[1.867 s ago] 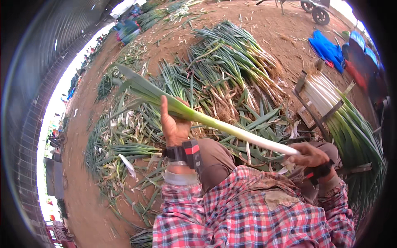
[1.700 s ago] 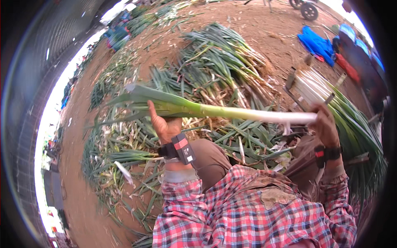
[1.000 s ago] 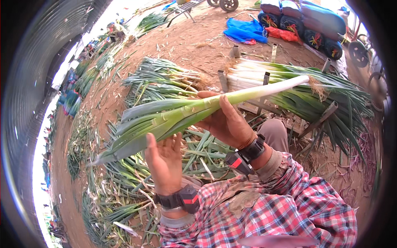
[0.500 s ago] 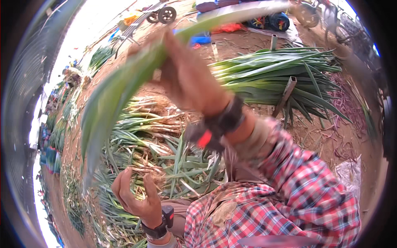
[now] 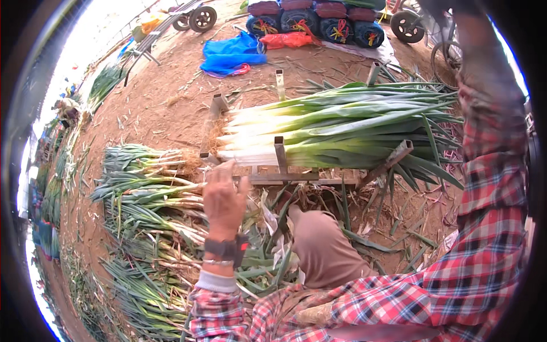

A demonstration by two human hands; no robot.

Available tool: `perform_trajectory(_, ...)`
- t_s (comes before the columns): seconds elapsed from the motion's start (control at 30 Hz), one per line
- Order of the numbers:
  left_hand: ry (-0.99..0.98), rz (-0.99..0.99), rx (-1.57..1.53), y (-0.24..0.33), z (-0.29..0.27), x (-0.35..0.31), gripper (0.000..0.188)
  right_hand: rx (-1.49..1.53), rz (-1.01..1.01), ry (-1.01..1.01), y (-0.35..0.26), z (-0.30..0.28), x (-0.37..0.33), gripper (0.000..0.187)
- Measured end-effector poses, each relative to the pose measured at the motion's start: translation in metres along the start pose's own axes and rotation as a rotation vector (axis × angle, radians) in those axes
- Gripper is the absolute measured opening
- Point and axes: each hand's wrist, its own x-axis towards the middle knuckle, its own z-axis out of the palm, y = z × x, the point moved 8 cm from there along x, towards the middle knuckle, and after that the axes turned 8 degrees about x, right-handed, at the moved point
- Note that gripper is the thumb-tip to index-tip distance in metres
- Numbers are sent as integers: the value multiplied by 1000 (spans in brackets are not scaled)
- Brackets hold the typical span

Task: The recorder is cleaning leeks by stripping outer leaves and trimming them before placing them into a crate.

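Note:
A thick bundle of leeks (image 5: 342,122) lies across a low metal rack (image 5: 279,157), white root ends to the left and green leaves to the right. My left hand (image 5: 222,196) hovers by the rack's near left corner, fingers spread and holding nothing. Beside it on the left, loose leeks (image 5: 148,194) are spread in rows on the ground, roots toward the hand. My right forearm (image 5: 481,62) stretches up at the far right, beyond the leaf ends. A dark band is at its wrist by the picture's top edge; the hand itself is cut off.
My bent knee (image 5: 325,245) is close to the rack's near side, among leaf scraps (image 5: 268,268). Behind the rack lie a blue plastic sheet (image 5: 231,54) and stacked dark rolled bundles (image 5: 296,23). A wheeled cart (image 5: 199,20) stands far left, a bicycle wheel (image 5: 447,54) far right.
My right arm has swung from the middle out to the far upper right; the leek it held is out of sight there. My left hand has moved up toward the rack, and the view has shifted.

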Motion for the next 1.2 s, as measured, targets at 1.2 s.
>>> perform_trajectory(1.2,-207,158,72,-65,245,114,56,47,695,-1163,100,362,-323,50)
